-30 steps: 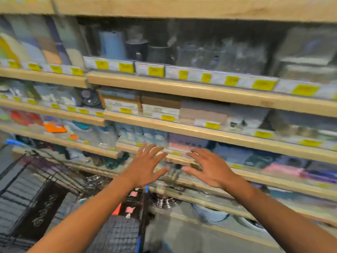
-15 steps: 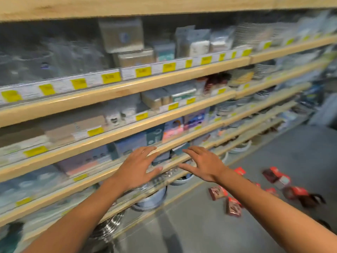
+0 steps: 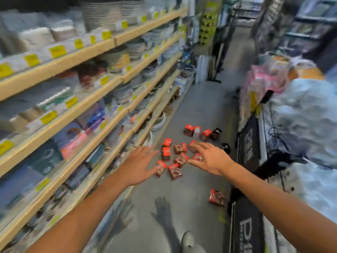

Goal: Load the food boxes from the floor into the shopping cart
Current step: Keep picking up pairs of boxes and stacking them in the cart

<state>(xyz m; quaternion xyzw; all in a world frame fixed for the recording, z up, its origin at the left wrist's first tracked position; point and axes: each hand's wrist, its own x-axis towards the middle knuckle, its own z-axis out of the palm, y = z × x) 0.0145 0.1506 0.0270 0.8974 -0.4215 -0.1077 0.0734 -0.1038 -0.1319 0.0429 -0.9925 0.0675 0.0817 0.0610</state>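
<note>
Several small red and brown food boxes (image 3: 175,171) lie scattered on the grey aisle floor (image 3: 198,110). A further group of boxes (image 3: 202,132) lies behind them, and one single box (image 3: 216,197) lies nearer, to the right. My left hand (image 3: 137,166) and my right hand (image 3: 209,158) are stretched out in the air above the boxes, fingers spread, holding nothing. No shopping cart shows in this view.
Wooden shelves (image 3: 102,92) with plates, bowls and yellow price tags run along the left. On the right stand black display units (image 3: 249,143) and plastic-wrapped goods (image 3: 308,121). My shoe (image 3: 187,241) shows at the bottom.
The view has swung right, from the cart and shelves to the aisle floor. The scattered boxes now lie under my outstretched hands, which stay spread and hold nothing.
</note>
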